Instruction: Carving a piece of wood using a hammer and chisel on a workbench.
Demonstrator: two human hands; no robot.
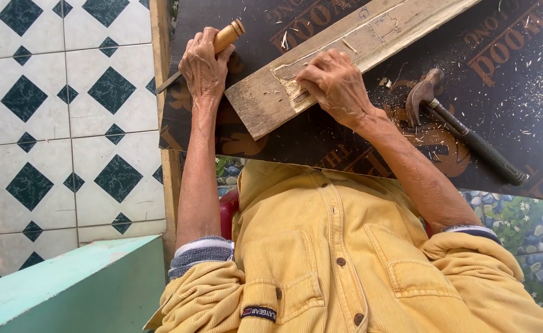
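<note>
My left hand (204,65) is closed around a chisel (227,37) with a round wooden handle. Its metal blade (170,82) pokes out below the fist toward the left edge of the dark board (518,74). My right hand (336,83) presses down on a pale wooden plank (370,34) that lies slanted across the board. The fingertips sit at a chiselled recess (290,86) near the plank's lower end. A claw hammer (462,132) with a black grip lies on the board just right of my right wrist, untouched.
Wood chips and dust are scattered over the dark board around the plank. A white floor with dark diamond tiles (68,123) lies to the left. A teal surface (80,290) stands at the lower left, and a pebble-patterned covering (530,228) shows at the lower right.
</note>
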